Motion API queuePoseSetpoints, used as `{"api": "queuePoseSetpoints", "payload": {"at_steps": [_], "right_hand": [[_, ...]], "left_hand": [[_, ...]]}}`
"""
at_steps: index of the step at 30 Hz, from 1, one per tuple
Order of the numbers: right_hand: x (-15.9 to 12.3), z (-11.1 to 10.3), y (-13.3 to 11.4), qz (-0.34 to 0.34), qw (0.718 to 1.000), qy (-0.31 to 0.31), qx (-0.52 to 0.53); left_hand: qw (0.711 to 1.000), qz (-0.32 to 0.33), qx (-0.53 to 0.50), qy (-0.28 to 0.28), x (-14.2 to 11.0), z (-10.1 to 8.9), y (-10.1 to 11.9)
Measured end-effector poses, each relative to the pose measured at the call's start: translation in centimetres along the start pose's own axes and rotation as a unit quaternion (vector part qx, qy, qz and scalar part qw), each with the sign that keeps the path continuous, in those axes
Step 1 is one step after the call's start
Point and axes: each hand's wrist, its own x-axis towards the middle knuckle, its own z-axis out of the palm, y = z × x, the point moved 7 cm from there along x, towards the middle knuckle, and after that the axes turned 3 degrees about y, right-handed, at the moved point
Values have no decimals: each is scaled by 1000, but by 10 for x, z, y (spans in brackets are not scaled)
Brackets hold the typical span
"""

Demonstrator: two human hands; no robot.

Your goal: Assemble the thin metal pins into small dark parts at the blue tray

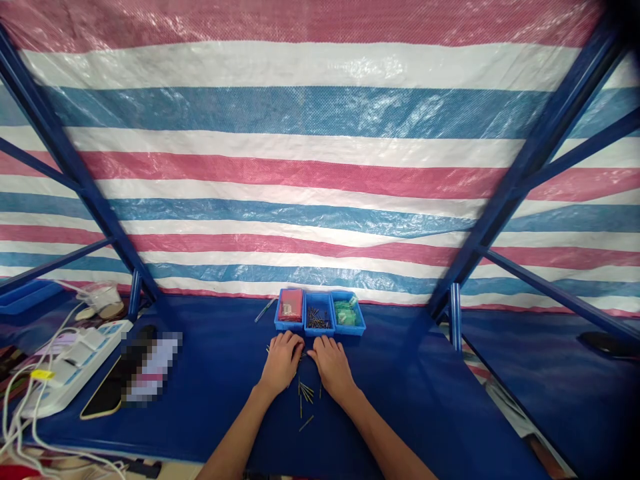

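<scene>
My left hand point(281, 362) rests low over the blue tabletop, its fingers curled and pressed together. Beside it my right hand point(333, 368) is bent in the same way, thumb turned inward. Whatever lies under the fingertips of either hand is hidden. Several thin metal pieces, which look like small drill bits point(306, 391), lie loose between and below the hands. One more bit point(306, 423) lies apart, nearer to me. Just beyond the fingers stand three joined blue bins: the left bin point(289, 327) holds red packets point(291, 305), the middle one dark bits point(318, 319), the right one green packets point(345, 313).
A pen point(264, 311) lies left of the bins. Further left are a phone point(107, 393), a blurred-out patch and a white power strip point(80, 367) with tangled cables. Blue metal posts point(480, 233) frame both sides, with a striped sheet point(310, 153) behind.
</scene>
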Motion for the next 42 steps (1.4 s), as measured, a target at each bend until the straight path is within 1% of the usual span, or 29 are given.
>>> {"api": "queuePoseSetpoints", "payload": {"at_steps": [5, 12, 16, 21, 26, 31, 38, 42], "right_hand": [[1, 4, 1, 16, 1000, -12, -18], [-1, 5, 2, 12, 1000, 10, 6], [-1, 9, 4, 20, 1000, 11, -6], [-1, 10, 9, 33, 999, 29, 21], [1, 4, 14, 63, 995, 14, 78], [2, -9, 12, 49, 988, 18, 148], [1, -12, 8, 27, 984, -2, 178], [1, -18, 6, 22, 981, 0, 194]], "left_hand": [[1000, 0, -2, -2, 0, 0, 0], [1000, -3, -4, -7, 1, 0, 1], [1000, -5, -3, -7, 1, -1, 1], [1000, -5, -7, -4, 1, -3, 3], [1000, -3, -6, -4, 1, -6, 5], [1000, -7, 0, -4, 1, -5, 3], [1000, -10, 1, -12, 1, -4, 3], [1000, -9, 0, -12, 1, -5, 4]]}}
